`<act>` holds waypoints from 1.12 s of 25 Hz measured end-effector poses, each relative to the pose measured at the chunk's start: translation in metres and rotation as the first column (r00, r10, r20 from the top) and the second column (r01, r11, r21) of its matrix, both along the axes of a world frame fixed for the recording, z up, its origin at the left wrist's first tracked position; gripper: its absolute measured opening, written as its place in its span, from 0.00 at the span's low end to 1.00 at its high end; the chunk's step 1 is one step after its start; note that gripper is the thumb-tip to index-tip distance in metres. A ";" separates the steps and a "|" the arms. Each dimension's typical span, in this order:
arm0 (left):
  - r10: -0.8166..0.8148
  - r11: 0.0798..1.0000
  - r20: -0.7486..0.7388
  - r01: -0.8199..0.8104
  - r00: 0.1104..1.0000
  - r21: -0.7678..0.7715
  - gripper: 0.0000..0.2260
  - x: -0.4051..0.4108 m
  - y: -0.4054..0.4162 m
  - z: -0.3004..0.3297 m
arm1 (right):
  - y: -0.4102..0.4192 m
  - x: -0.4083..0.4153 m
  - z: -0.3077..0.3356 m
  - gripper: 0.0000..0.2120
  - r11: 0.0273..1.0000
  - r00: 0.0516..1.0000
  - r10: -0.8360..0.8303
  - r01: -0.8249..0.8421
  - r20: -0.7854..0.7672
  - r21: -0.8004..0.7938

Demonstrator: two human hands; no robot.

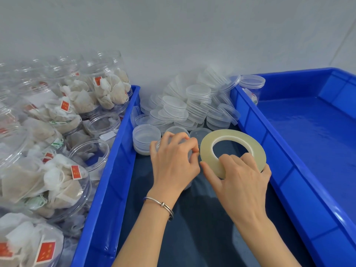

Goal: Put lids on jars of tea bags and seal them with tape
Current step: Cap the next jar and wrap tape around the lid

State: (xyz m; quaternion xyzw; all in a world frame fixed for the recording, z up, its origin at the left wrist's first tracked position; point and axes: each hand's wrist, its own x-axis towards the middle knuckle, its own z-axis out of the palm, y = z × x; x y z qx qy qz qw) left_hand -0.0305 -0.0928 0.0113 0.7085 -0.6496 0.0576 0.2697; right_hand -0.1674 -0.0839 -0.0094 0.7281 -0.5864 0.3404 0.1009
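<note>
The left hand curls over a clear jar that stands on the dark surface between two blue bins; its fingers wrap the jar's top, and the jar is mostly hidden beneath the hand. A bracelet circles the left wrist. The right hand grips a large roll of clear tape, thumb on the near rim, fingers hooked into the core, the roll tilted and held just beside the jar. The two hands are close together, almost touching at the fingertips.

Behind the hands, toward the far edge of the surface by the wall, lies a heap of clear lids, some stacked, some tipped over. The left bin is packed with open jars of tea bags, many lying on their sides. The right bin holds one lidded jar in its far left corner.
</note>
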 end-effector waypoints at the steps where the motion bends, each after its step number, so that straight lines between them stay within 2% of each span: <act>1: -0.004 1.000 -0.008 0.004 1.000 -0.009 0.03 -0.001 0.000 -0.002 | 0.002 -0.002 0.002 0.23 1.000 1.000 -0.020 0.020 0.003 0.006; 3: 0.020 1.000 -0.006 -0.020 1.000 -0.003 0.04 -0.002 -0.004 -0.003 | 0.013 -0.002 0.009 0.23 1.000 0.997 0.015 -0.015 0.073 -0.002; 5: 0.118 0.990 0.003 -0.118 0.993 0.079 0.05 0.002 -0.015 0.004 | 0.036 0.007 0.012 0.22 0.980 0.969 0.181 -0.164 0.166 -0.108; 7: 0.120 0.982 -0.020 -0.116 0.993 0.150 0.07 0.004 -0.026 0.008 | 0.059 0.009 0.008 0.23 0.954 0.944 0.278 -0.249 0.177 -0.169; 9: 0.057 0.996 -0.033 -0.054 0.998 0.069 0.05 0.007 -0.021 0.006 | 0.053 0.002 0.007 0.23 0.965 0.932 0.263 -0.256 0.248 -0.064; 11: 0.030 0.999 -0.054 -0.032 0.998 -0.037 0.03 0.006 -0.011 0.003 | 0.030 -0.009 0.006 0.23 0.971 0.948 0.147 -0.193 0.282 0.142; 13: 0.026 0.994 -0.099 -0.036 0.995 -0.101 0.04 0.005 -0.008 0.001 | 0.008 -0.013 0.000 0.23 0.946 0.971 0.075 -0.141 0.227 0.291; 17: -0.030 0.999 -0.215 0.021 0.976 -0.047 0.26 0.004 -0.011 0.007 | -0.027 -0.003 -0.017 0.24 0.876 1.000 0.028 -0.020 -0.009 0.481; 18: -0.035 0.999 -0.208 0.030 0.977 -0.026 0.27 0.004 -0.012 0.006 | -0.033 -0.001 -0.020 0.24 0.859 0.999 0.042 -0.026 -0.020 0.511; 24: -0.038 0.999 -0.161 0.033 0.986 -0.039 0.17 0.002 -0.004 0.005 | -0.037 0.001 -0.029 0.23 0.797 0.971 0.194 -0.073 -0.141 0.600; 26: -0.100 0.995 -0.152 0.099 0.983 -0.012 0.16 0.005 -0.001 0.005 | -0.033 -0.002 -0.025 0.25 0.814 0.969 0.238 -0.160 -0.070 0.558; 28: -0.151 0.987 -0.147 0.156 0.978 0.023 0.17 0.008 0.000 0.006 | -0.029 -0.001 -0.016 0.31 0.829 0.927 0.333 -0.375 0.172 0.416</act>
